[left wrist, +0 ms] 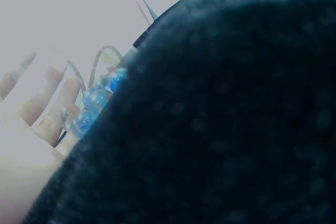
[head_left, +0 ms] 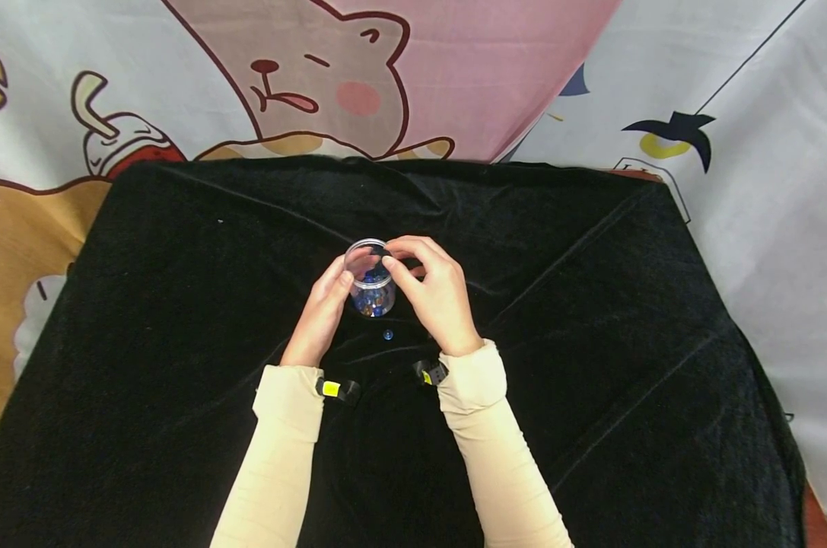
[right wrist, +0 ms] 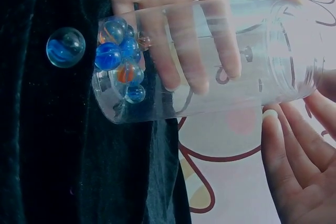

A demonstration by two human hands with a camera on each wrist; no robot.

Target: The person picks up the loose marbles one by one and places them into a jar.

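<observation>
A clear plastic jar stands on the black cloth in the head view. Blue, clear and orange marbles are heaped at its bottom. My left hand grips the jar from the left, its fingers spread along the far wall in the right wrist view. With thumb and fingers, my right hand pinches the jar's ringed top edge; whether a clear lid sits there I cannot tell. One loose blue marble lies on the cloth in front of the jar. In the left wrist view, dark cloth hides much of the jar.
A black velvety cloth with creases covers the table. Behind it hangs a pale curtain with cartoon drawings. Both wrists carry dark straps with yellow patches.
</observation>
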